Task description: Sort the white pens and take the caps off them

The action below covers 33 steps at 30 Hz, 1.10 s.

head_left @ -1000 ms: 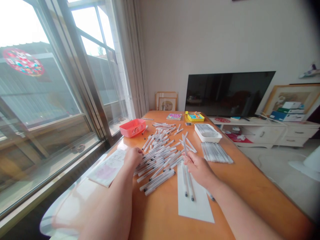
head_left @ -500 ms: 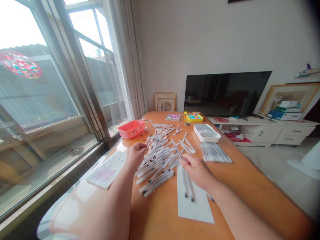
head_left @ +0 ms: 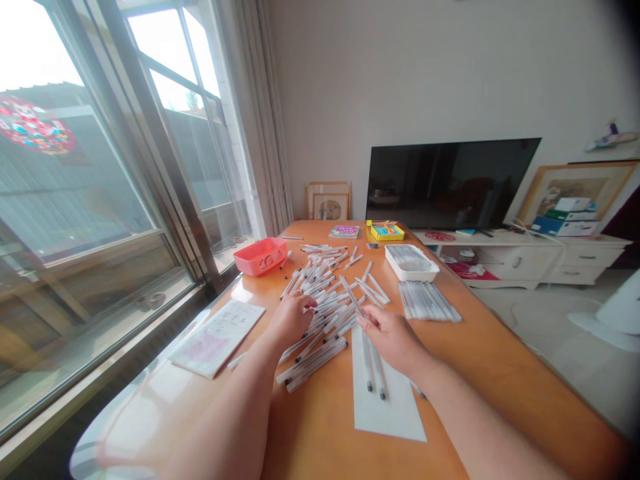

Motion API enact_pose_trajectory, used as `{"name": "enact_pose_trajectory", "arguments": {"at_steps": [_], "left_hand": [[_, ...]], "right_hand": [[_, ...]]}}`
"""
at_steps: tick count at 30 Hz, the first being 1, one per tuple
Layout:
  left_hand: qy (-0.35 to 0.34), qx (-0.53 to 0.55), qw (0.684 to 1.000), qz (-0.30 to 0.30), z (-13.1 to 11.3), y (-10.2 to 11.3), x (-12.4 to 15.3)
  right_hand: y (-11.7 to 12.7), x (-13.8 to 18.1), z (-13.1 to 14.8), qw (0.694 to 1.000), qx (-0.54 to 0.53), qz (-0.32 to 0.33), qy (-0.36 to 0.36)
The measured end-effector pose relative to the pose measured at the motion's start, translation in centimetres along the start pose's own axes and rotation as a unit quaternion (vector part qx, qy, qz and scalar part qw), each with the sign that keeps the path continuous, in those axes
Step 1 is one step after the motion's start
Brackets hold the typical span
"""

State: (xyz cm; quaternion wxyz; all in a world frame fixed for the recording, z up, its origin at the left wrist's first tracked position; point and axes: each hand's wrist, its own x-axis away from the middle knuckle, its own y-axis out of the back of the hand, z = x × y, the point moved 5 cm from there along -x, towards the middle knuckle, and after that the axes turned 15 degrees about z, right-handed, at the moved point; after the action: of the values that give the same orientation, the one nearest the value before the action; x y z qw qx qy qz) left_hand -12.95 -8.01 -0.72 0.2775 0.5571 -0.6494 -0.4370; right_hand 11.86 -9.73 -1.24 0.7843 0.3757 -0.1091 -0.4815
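Note:
My left hand (head_left: 294,316) reaches over a heap of loose pens (head_left: 320,273) with clear barrels and dark ends, its fingers apart and slightly bent. Whether its fingertips touch a pen is hard to see. My right hand (head_left: 391,335) is closed around a pen (head_left: 349,293), which points up and to the left. Below that hand, a white sheet of paper (head_left: 387,420) has two pens (head_left: 379,373) lying on it, dark ends toward me. A pale stick-like piece (head_left: 236,361) shows left of my left forearm.
A red basket (head_left: 260,258) stands left of the heap. To the right are a white tray (head_left: 425,272) filled with pens and a neat row of pens (head_left: 430,302). A notebook (head_left: 215,340) lies at left. Farther back are a yellow box (head_left: 386,231) and a booklet (head_left: 344,232).
My left hand has moved right, farther over the heap, and its fingers have spread. The pale piece has appeared left of the forearm. My right hand keeps the pen nearly in place.

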Motion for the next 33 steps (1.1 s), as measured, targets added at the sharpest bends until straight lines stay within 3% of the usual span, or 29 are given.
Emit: {"name": "enact_pose_trajectory", "arguments": {"at_steps": [4, 12, 25, 30, 33], "left_hand": [[0.003, -0.06, 0.998, 0.032, -1.0, -0.3, -0.1], [0.034, -0.116, 0.992, 0.036, -1.7, -0.1, -0.1], [0.064, -0.162, 0.983, 0.064, -1.9, -0.4, 0.1], [0.074, -0.145, 0.986, 0.044, -2.4, 0.4, 0.3], [0.086, -0.062, 0.994, 0.025, -2.0, 0.9, 0.1]], "right_hand": [[0.1, 0.0, 0.1, 1.0, -0.007, 0.0, 0.002], [0.4, 0.1, 0.6, 1.0, -0.012, 0.003, 0.005], [0.7, 0.3, 0.9, 1.0, -0.001, 0.001, 0.002], [0.7, 0.4, 0.9, 1.0, 0.013, 0.0, 0.001], [0.8, 0.4, 1.0, 1.0, 0.011, -0.002, 0.004]]}}
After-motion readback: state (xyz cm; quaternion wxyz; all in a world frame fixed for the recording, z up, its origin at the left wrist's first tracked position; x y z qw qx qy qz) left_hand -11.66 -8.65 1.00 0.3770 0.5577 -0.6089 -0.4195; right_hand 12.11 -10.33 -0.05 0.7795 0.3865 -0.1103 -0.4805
